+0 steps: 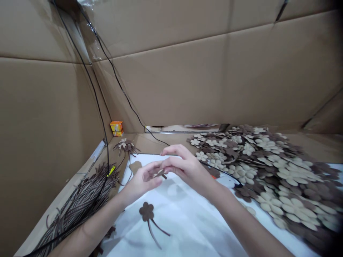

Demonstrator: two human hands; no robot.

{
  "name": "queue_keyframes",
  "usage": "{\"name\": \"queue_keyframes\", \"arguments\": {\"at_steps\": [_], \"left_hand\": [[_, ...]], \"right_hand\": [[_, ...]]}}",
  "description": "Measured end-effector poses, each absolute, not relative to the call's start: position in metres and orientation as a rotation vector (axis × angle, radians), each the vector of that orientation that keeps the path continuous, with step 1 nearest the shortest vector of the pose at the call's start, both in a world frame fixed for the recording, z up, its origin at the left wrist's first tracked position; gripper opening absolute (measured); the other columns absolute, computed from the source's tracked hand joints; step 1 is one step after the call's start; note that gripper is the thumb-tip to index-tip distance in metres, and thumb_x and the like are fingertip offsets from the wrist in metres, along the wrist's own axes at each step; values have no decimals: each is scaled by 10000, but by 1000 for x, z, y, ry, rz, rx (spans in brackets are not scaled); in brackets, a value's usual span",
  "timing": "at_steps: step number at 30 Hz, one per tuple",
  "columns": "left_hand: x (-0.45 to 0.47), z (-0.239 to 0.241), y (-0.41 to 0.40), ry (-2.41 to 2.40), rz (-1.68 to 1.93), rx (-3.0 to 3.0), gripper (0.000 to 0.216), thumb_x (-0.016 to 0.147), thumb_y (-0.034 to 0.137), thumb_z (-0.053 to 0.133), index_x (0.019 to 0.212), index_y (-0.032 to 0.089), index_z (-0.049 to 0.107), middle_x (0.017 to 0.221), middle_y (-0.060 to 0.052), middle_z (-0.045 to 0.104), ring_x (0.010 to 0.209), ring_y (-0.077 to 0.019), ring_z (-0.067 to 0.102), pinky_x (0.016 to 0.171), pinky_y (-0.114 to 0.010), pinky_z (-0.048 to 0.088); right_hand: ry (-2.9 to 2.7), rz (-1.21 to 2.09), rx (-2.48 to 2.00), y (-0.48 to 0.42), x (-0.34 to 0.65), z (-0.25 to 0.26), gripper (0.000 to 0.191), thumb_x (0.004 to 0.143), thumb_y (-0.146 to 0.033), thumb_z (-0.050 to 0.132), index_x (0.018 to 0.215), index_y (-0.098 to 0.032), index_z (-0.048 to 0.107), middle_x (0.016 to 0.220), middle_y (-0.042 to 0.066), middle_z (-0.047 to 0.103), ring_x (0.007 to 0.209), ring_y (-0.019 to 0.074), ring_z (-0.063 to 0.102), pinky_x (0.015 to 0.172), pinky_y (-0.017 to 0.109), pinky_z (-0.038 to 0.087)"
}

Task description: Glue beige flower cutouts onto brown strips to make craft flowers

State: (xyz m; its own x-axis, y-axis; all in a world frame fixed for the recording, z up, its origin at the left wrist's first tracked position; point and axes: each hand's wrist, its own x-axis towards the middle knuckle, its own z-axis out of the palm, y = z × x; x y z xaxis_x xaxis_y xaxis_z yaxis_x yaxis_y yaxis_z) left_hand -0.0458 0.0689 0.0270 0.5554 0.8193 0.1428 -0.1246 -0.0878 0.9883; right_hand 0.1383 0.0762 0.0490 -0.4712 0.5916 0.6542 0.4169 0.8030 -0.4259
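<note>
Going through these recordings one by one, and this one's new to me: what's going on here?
A person holds a small brown piece between their left hand and right hand, above a white sheet. A brown flower cutout with two thin stems lies on the sheet below the hands. A big heap of tan and brown flower cutouts sits to the right, a bundle of brown strips to the left, with cardboard walls behind.
</note>
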Motion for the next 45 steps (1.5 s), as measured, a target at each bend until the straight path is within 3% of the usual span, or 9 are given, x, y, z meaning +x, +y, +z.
{"name": "queue_keyframes", "arguments": {"at_steps": [4, 8, 13, 17, 20, 22, 26, 32, 45], "left_hand": [[-47, 32, 65, 446, 741, 1302, 668, 728, 678, 430, 1119, 154, 565, 1062, -152, 602, 962, -248, 567, 839, -354, 401], [-44, 33, 61, 521, 722, 1249, 326, 718, 432, 649, 853, 135, 637, 804, -82, 645, 796, -175, 593, 784, -285, 406], [-41, 32, 58, 524, 710, 1171, 311, 650, 391, 721, 776, 119, 637, 732, -63, 635, 700, -162, 594, 738, -304, 441], [-37, 32, 54, 719, 918, 1223, 253, 665, 341, 716, 761, 117, 649, 739, -61, 646, 717, -150, 586, 730, -266, 437], [-32, 33, 52, 870, 1068, 1193, 257, 659, 351, 714, 763, 123, 659, 712, -47, 649, 698, -148, 589, 699, -249, 438], [-30, 32, 51, 921, 1102, 1169, 257, 653, 353, 716, 758, 126, 659, 694, -38, 648, 680, -145, 589, 688, -246, 439], [-31, 29, 50, 946, 1084, 1197, 248, 679, 369, 686, 738, 131, 651, 694, -41, 652, 678, -152, 588, 678, -252, 435], [-38, 26, 51, 895, 989, 1335, 297, 814, 392, 497, 838, 143, 658, 784, -68, 684, 830, -209, 604, 811, -303, 403], [-36, 28, 51, 994, 1004, 1504, 320, 770, 414, 576, 632, 132, 635, 640, -45, 645, 639, -157, 589, 621, -245, 446]], "right_hand": [[-1938, 472, -596, 80, 137, 39, 199, 853, -247, 510, 733, -249, 669, 1014, 56, 508, 991, 195, 502, 872, 350, 432], [-1790, 735, -505, 83, 131, 30, 223, 842, -325, 534, 677, -244, 660, 1023, 50, 476, 1041, 196, 469, 936, 374, 385], [-1753, 939, -504, 84, 127, 25, 171, 837, -348, 547, 738, -261, 656, 1108, 30, 459, 1140, 190, 408, 961, 345, 353], [-1726, 1110, -708, 87, 130, 23, 310, 890, -444, 404, 1062, -250, 573, 1037, 56, 524, 946, 163, 516, 829, 304, 432], [-1650, 1279, -837, 87, 133, 28, 473, 911, -513, 229, 1020, -180, 548, 908, 69, 577, 812, 163, 555, 748, 300, 456], [-1689, 1344, -839, 83, 135, 35, 427, 895, -517, 301, 971, -182, 555, 885, 54, 594, 799, 162, 566, 733, 284, 453], [-1761, 1351, -865, 75, 134, 48, 218, 819, -409, 543, 771, -197, 564, 746, -6, 608, 740, 141, 583, 699, 242, 441], [-1672, 1344, -948, 71, 131, 51, 260, 807, -412, 558, 680, -191, 507, 674, -17, 615, 664, 130, 591, 621, 231, 432], [-1687, 1145, -1060, 74, 127, 41, 308, 783, -467, 546, 645, -202, 470, 618, -23, 547, 577, 127, 518, 520, 237, 389]]}}
